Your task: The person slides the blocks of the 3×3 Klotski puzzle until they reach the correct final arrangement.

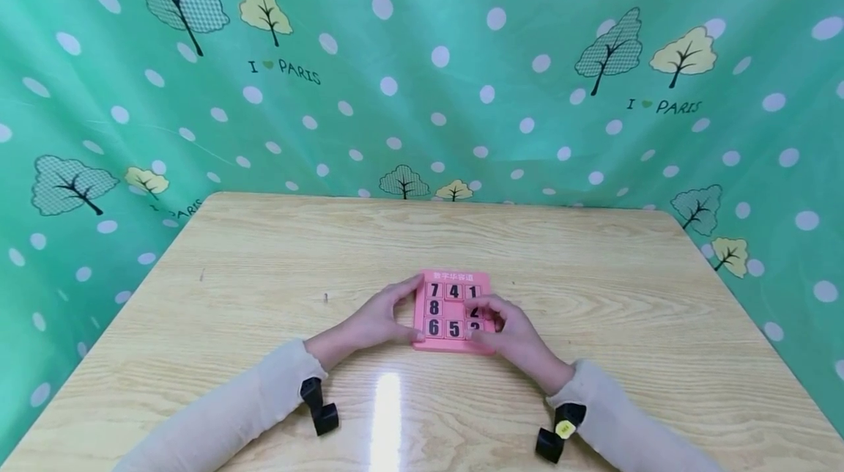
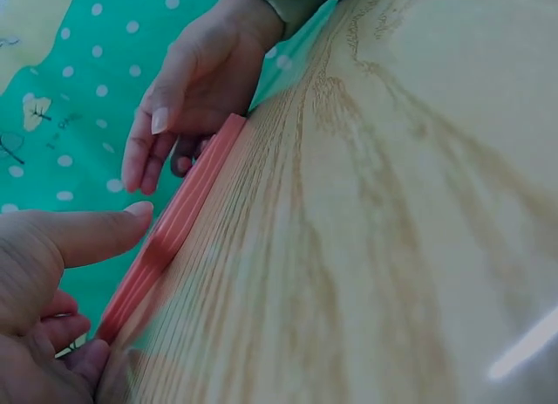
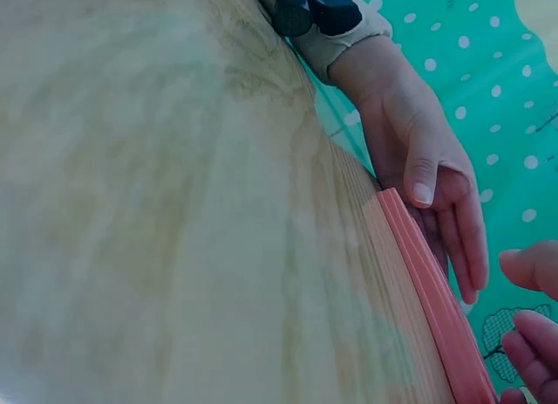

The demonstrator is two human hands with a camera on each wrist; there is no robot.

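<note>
A pink sliding number puzzle [image 1: 453,346] lies flat on the table, black digits on its square tiles, with a gap in the middle of the grid. My left hand [image 1: 382,314] holds its left side, thumb by the near corner and fingertips by the far one. Over the right column is my right hand [image 1: 508,325], its index fingertip at the 2 tile and its thumb at the tile below, partly hiding both. In the left wrist view the puzzle's edge [image 2: 187,190] runs between the hands. The right wrist view shows the same edge [image 3: 427,282] side-on; tile contact is hidden there.
The wooden table [image 1: 277,252] extends on all sides of the puzzle, with a bright light reflection [image 1: 386,421] nearer the person. A green dotted curtain [image 1: 356,127] hangs behind and beside it. Each sleeve carries a black wrist camera [image 1: 319,406].
</note>
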